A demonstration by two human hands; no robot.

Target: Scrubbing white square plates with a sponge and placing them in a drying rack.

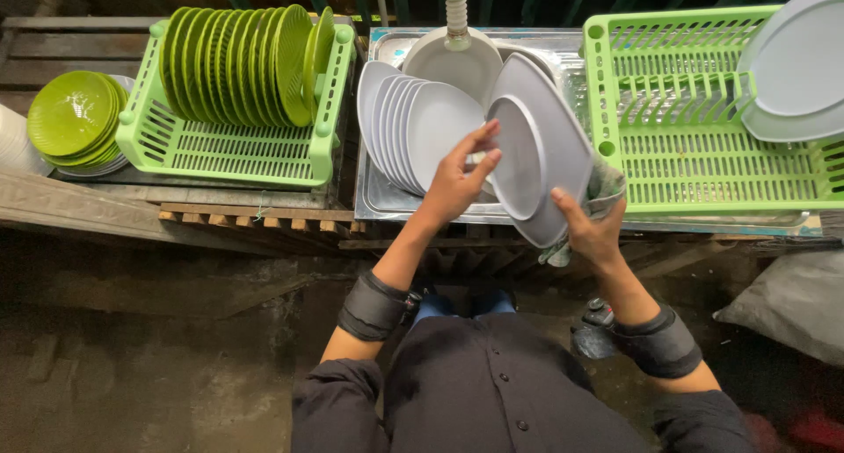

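Note:
My left hand (459, 177) grips the near edge of a grey plate (519, 154) held upright over the metal sink (378, 202). My right hand (591, 229) holds a larger grey plate (554, 127) from below, together with a greenish cloth (605, 189) pressed against its back. Several more grey plates (400, 123) stand on edge in the sink just left of my left hand. A hose tap (456, 13) hangs over a grey bowl (448, 62) at the back of the sink.
A green rack (220, 149) on the left holds several green plates (246, 62) on edge; a stack of green plates (75, 114) lies beside it. A second green rack (694, 154) on the right carries grey plates (796, 66). Wooden slats run below; a grey sack (791, 303) sits lower right.

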